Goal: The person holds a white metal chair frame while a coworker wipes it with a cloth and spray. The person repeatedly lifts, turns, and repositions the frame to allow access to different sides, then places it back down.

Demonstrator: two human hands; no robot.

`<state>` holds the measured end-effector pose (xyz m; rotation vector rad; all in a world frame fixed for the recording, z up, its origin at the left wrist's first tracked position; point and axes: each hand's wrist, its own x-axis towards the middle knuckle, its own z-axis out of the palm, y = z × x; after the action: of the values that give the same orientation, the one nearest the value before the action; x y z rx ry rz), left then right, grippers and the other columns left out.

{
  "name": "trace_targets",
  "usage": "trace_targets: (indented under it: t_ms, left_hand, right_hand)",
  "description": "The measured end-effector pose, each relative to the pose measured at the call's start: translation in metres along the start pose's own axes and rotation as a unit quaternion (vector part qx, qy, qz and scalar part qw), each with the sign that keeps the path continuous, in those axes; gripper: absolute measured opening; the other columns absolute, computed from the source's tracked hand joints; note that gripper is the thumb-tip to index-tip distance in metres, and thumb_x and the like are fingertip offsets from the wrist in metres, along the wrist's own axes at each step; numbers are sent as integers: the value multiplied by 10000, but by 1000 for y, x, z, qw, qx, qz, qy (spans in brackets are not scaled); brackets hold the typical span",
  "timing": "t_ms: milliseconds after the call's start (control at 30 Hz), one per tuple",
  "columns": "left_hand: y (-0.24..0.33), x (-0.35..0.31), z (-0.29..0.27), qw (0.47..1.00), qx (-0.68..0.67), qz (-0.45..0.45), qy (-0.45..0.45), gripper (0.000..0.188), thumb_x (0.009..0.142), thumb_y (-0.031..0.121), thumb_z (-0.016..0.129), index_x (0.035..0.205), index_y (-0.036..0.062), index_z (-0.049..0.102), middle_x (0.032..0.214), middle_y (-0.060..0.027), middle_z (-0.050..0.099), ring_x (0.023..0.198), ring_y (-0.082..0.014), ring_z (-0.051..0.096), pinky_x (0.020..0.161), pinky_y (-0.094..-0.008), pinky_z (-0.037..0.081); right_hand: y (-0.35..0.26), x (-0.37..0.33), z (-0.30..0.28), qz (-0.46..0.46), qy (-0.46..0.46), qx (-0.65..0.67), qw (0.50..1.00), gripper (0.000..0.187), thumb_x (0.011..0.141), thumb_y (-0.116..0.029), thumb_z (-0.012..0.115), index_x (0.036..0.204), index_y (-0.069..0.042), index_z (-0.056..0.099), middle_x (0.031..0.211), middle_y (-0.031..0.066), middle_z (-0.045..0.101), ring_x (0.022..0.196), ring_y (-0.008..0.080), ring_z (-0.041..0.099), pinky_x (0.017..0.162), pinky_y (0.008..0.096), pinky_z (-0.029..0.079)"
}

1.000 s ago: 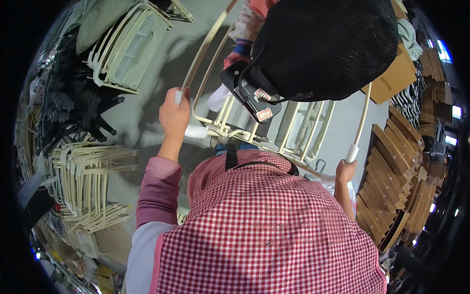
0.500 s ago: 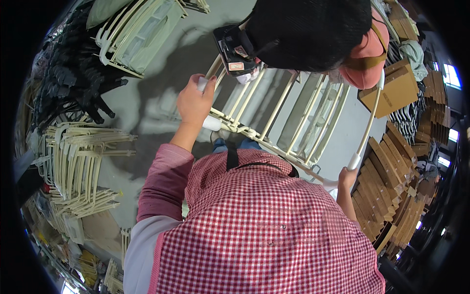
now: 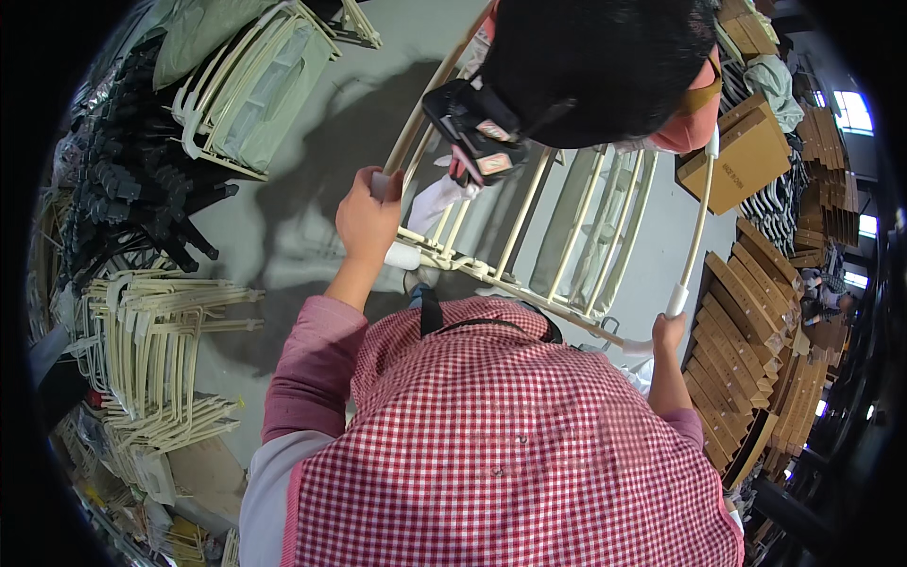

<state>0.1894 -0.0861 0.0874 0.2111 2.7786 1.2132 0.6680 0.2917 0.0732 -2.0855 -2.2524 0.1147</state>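
A cream metal tube frame [image 3: 511, 227] with several crossbars spans the space in front of my body. My left hand [image 3: 368, 219] is closed around its left side tube, against a white foam sleeve. Another white sleeve [image 3: 403, 256] covers the corner just below that hand. On the right, my right hand [image 3: 667, 333] grips the long side tube [image 3: 704, 210] at its near end, just under a white sleeve [image 3: 676, 300]. A co-worker's white-gloved hand [image 3: 436, 200] is by the frame's left crossbars; what it touches is unclear.
The co-worker's head [image 3: 595, 71], with a black strapped-on device [image 3: 472, 132], leans over the far side. Cream tube frames [image 3: 156, 331] and black parts [image 3: 123, 180] are piled at left. Cardboard cartons [image 3: 732, 345] stack at right. Green fabric-covered frames [image 3: 260, 99] lie far left.
The co-worker's head device has tilted and come nearer, and the gloved hand shows more, lower at the frame's left. Both my hands keep their holds on the tubes.
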Motion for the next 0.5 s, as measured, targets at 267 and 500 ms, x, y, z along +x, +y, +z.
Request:
trace_targets:
  t_ms: [267, 500]
  left_hand:
    - [-1, 0, 6, 999, -44, 13, 17, 415, 846, 481, 649, 963, 83, 647, 767, -168, 677, 740, -360, 665, 642, -419, 509]
    - [-3, 1, 8, 999, 1, 43, 32, 396, 860, 468, 620, 1020, 107, 643, 866, -165, 682, 841, -380, 646, 733, -432, 495]
  right_hand:
    - [-9, -8, -8, 1, -1, 7, 1000, 367, 810, -150, 638, 1076, 40, 470, 1016, 284, 634, 971, 454, 615, 854, 478, 483]
    - [-11, -10, -9, 2, 0, 46, 999, 382, 810, -154, 650, 1085, 33, 461, 984, 294, 633, 953, 464, 614, 840, 493, 482]
